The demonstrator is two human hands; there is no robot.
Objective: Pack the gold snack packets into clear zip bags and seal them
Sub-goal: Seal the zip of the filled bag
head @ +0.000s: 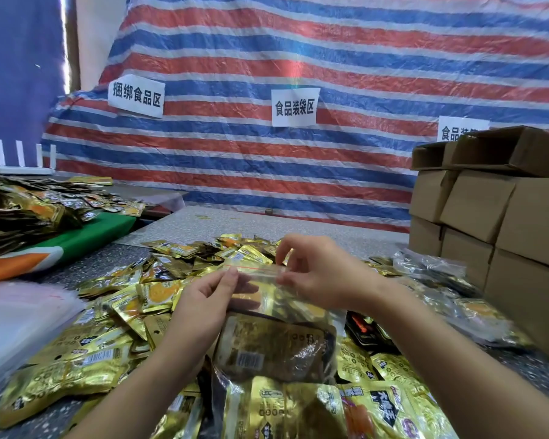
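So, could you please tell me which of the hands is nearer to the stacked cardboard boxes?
Right. The right hand pinches the zip bag's top edge on the side toward the cardboard boxes; the left hand holds the bag's far end, farther away.

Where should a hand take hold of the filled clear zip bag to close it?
At the zip strip along the top of the zip bag, pinched from both ends. Left hand and right hand already hold it there; the strip is flat, with the packets below it.

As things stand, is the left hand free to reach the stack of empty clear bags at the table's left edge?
Probably not yet: the left hand pinches the zip bag that the right hand is sealing. The path to the empty bags looks open.
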